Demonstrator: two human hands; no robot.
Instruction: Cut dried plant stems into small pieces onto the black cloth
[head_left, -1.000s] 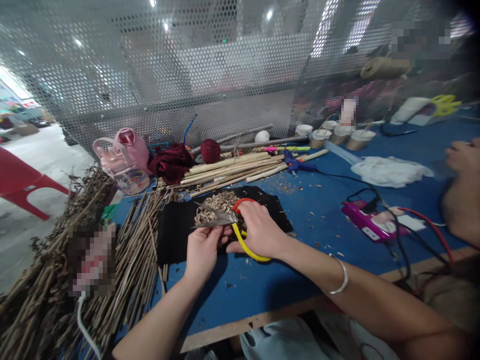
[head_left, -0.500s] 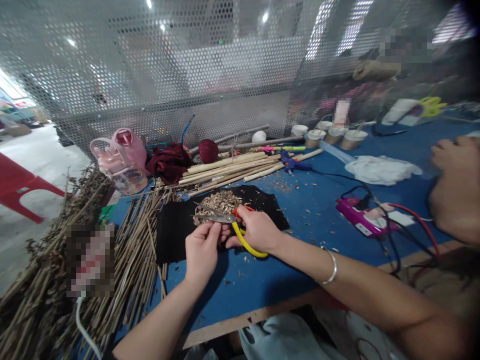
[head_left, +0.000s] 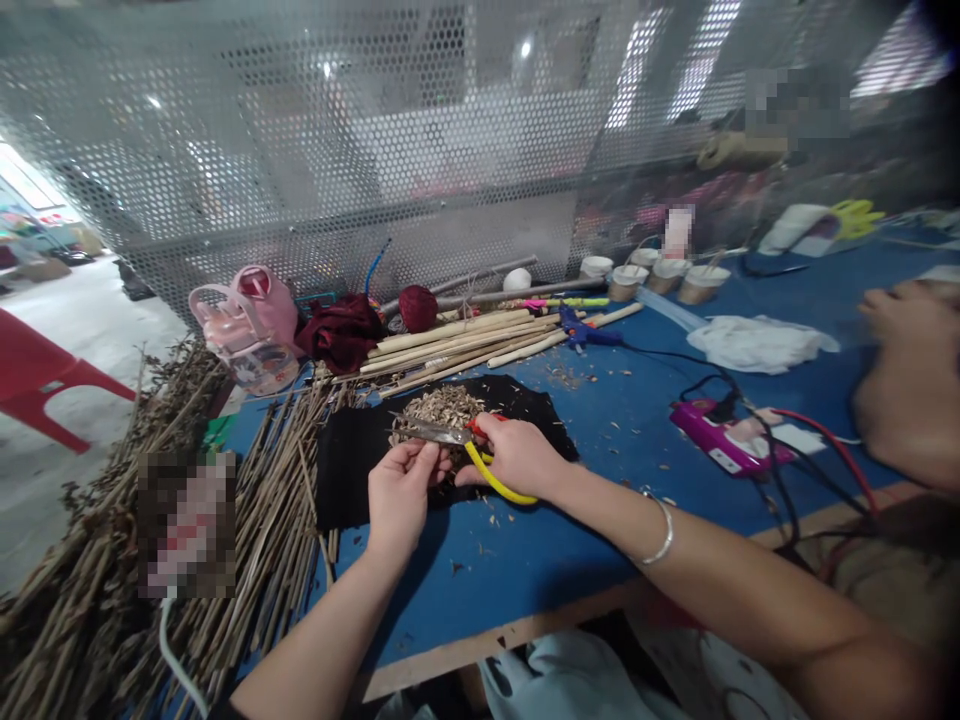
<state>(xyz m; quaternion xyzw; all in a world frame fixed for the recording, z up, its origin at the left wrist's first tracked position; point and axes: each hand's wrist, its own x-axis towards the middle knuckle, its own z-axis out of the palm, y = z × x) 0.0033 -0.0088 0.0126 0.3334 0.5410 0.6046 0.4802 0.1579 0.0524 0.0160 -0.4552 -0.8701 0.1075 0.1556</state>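
Note:
My right hand (head_left: 516,455) is closed round the red and yellow handles of a pair of scissors (head_left: 450,436), whose metal blades point left and are nearly closed. My left hand (head_left: 401,490) is pinched just under the blades, holding something small that I cannot make out. Both hands hover over a black cloth (head_left: 352,455) on the blue table (head_left: 600,440). A heap of small brown cut chips (head_left: 439,406) lies on the cloth just behind the scissors.
A big pile of dry twigs (head_left: 180,520) covers the left side. Pale bamboo sticks (head_left: 465,340), a pink bottle (head_left: 251,325), dark red yarn (head_left: 418,305), a blue glue gun (head_left: 581,328), a magenta tool (head_left: 724,440) with cables and a white cloth (head_left: 757,345) lie around. Another person's hand (head_left: 904,310) is at right.
The scissor blades have closed from wide open to nearly shut. My hands stayed over the black cloth. The other person's hand at right shifted slightly left.

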